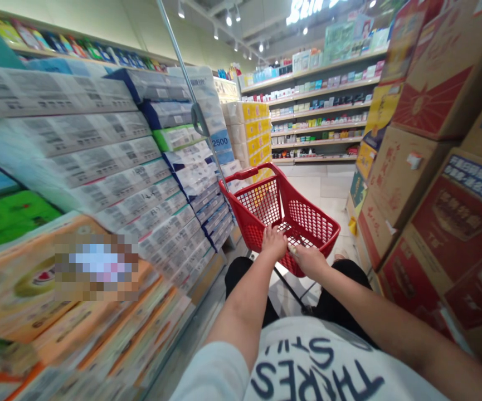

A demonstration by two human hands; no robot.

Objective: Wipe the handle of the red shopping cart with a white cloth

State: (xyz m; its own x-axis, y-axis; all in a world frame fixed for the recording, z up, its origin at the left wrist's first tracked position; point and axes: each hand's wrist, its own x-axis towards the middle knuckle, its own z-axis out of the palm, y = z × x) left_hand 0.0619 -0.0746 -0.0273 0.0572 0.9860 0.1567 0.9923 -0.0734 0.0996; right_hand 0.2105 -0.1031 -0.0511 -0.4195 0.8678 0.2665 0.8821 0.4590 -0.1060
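Observation:
A red plastic shopping cart [312, 216] with lattice walls stands in front of me, and nothing shows in the visible part of its basket. My left hand [273, 240] rests over the near rim with its fingers stretched out. Close beside it, my right hand [308, 260] is closed at the same rim, fingers curled and pointing left. A small pale spot shows at its fingertips; I cannot make out what it is. The cart's red handle [247, 174] is on the far left side of the basket.
Stacked tissue packs [111, 150] line the left side, with orange packs [15, 267] nearest me. Tall cardboard cartons [412, 184] stand close on the right. A metal pole [182, 67] rises beside the left stacks. Ahead, the pale floor [313, 178] leads to stocked shelves [320, 103].

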